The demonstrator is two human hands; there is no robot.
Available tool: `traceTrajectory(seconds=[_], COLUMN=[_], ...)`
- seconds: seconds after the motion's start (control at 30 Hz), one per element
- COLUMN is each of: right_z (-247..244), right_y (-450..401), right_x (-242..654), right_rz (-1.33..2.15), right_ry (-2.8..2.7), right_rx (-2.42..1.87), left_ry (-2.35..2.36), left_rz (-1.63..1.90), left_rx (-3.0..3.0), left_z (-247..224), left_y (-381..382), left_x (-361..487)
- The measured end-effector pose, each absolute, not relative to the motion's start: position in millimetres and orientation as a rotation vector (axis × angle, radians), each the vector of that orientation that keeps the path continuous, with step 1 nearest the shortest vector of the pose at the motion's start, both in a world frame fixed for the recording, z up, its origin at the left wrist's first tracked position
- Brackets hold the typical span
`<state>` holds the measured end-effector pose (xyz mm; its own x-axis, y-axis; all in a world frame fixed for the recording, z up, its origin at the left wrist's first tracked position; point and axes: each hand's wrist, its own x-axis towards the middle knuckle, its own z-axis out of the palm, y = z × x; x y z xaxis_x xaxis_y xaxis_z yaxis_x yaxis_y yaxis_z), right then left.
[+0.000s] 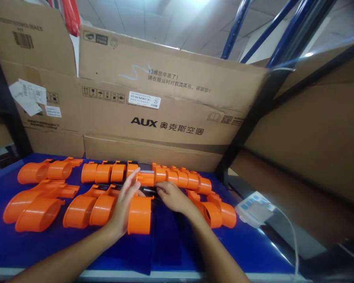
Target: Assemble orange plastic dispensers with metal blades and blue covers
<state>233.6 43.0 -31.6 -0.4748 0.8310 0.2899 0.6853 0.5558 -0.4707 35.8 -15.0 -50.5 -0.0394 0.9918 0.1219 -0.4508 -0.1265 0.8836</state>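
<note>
My left hand is wrapped round an orange part near the middle of the blue table, its thumb and fingers pointing up. A round orange cup stands against the palm side of this hand, and an orange block shows at its fingertips. Just to the right, my right hand has its fingers bent together at a black strip beside the orange block. What those fingertips pinch is too small to make out. Orange cups with black pieces stand in a row behind my left hand.
Several orange cups lie at the left of the blue table, more at the right. A cardboard wall rises behind. At the right edge sits a white device with a cable. Dark posts flank the table.
</note>
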Motion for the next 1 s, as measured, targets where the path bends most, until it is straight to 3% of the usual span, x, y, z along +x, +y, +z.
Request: traceTrajectory(seconds=[0.47,0.77,1.0], right_z=[-39.0,-16.9,-11.6], right_y=[45.7,38.5,20.4], right_x=[232.9,237.0,225.2], right_rz=[0.395,0.494,0.432], right_ry=[-2.014,-1.531,-1.541], right_rx=[-1.216,-0.963,-0.816], left_ry=[0.799,0.81,0.809], left_rz=[1.444,1.469,1.494], left_rx=[0.946,1.016,1.088], left_z=[-55.4,-52.5,-50.6], left_y=[-12.8,-12.1,-15.5], left_x=[33.8,36.3,41.6])
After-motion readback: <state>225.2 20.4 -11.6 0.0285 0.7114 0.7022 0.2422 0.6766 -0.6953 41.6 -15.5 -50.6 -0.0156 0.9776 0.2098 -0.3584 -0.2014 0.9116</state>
